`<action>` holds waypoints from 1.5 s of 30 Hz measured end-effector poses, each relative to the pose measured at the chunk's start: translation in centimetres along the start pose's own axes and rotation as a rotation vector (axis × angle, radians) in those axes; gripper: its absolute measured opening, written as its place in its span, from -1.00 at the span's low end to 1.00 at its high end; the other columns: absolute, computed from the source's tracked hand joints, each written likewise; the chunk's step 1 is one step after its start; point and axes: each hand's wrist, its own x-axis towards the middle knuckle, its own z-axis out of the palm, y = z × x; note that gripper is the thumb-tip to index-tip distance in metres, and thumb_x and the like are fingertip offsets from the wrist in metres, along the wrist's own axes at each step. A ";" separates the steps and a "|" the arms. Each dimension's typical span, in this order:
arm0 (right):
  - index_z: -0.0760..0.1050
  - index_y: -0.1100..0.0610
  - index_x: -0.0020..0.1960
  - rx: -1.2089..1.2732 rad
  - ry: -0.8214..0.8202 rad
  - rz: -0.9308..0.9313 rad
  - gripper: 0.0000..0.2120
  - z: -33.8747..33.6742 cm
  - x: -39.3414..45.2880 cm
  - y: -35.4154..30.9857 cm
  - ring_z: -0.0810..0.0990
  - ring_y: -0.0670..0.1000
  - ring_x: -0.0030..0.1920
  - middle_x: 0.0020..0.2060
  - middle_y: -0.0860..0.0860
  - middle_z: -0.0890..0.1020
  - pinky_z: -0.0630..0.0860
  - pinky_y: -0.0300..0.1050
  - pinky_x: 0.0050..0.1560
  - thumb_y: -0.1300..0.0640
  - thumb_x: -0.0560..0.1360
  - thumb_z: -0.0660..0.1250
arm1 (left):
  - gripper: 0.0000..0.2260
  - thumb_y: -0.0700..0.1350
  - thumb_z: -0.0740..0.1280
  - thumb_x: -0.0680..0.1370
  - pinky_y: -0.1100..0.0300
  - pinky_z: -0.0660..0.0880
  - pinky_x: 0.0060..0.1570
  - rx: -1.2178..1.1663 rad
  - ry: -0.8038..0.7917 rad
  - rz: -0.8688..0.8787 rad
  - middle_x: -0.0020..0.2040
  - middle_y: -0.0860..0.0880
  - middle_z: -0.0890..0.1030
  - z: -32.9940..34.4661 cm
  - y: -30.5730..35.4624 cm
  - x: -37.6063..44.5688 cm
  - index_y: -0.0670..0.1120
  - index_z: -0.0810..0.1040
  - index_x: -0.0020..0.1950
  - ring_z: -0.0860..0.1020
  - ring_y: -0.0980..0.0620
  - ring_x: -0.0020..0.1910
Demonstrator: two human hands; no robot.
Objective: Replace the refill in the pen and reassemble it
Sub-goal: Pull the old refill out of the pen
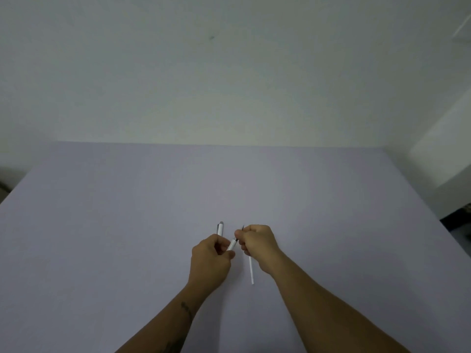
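Both hands are closed in pinching grips, held close together just above a pale lilac tabletop. Left hand is curled around a white pen barrel, whose far end, with a clip and a grey push button, sticks out beyond the knuckles and points away from the person. A short white section slants out of the left fingers toward the right hand; it may be the barrel's open end or a separate tip piece, and the view is too small to say which. Right hand is closed on a thin white refill. Its long plain tail hangs down past the heel of the hand toward the person, and its dark pointed writing tip shows just above the fingers. The right thumb and forefinger meet the white section at a small dark spot between the two hands.

Judging from this, the step in hand is at the joint between refill and barrel, either fitting one in or drawing one out; a single moment does not settle which. The next move probably calls for lining the thin refill up with the narrow barrel opening and sliding it straight, without bending it.

No containers are in view. Nothing else lies on the table, and no spare refill, spring or cap can be seen. A plain whitish wall rises behind the table's far edge.
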 end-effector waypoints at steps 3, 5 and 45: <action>0.64 0.24 -0.17 0.061 -0.007 0.008 -0.85 -0.5 -0.4 -0.1 0.51 0.02 -0.32 -0.35 0.09 0.58 0.54 -0.10 -0.19 0.26 0.52 0.32 | -0.93 -0.25 0.42 0.51 0.38 0.43 -0.26 0.010 -0.034 0.004 -0.29 -0.01 0.60 0.1 0.6 0.0 -0.09 0.64 -0.10 0.52 0.10 -0.35; 0.66 0.23 -0.11 0.095 -0.047 0.022 -0.81 -1.0 -0.7 -0.3 0.53 0.01 -0.28 -0.29 0.09 0.60 0.58 -0.12 -0.14 0.29 0.56 0.27 | -0.92 -0.25 0.41 0.51 0.39 0.42 -0.29 0.005 -0.044 0.011 -0.29 -0.03 0.62 0.0 0.8 0.0 -0.08 0.65 -0.10 0.51 0.10 -0.36; 0.62 0.11 0.05 0.024 -0.217 -0.035 -0.87 -1.5 -2.0 -1.0 0.63 0.04 -0.04 -0.02 0.06 0.67 0.58 -0.06 -0.05 0.11 0.58 0.33 | -0.94 -0.29 0.44 0.45 0.05 0.63 -0.06 -0.192 -0.170 -0.083 -0.24 -0.13 0.66 -1.9 0.7 0.1 -0.16 0.69 -0.14 0.60 -0.05 -0.25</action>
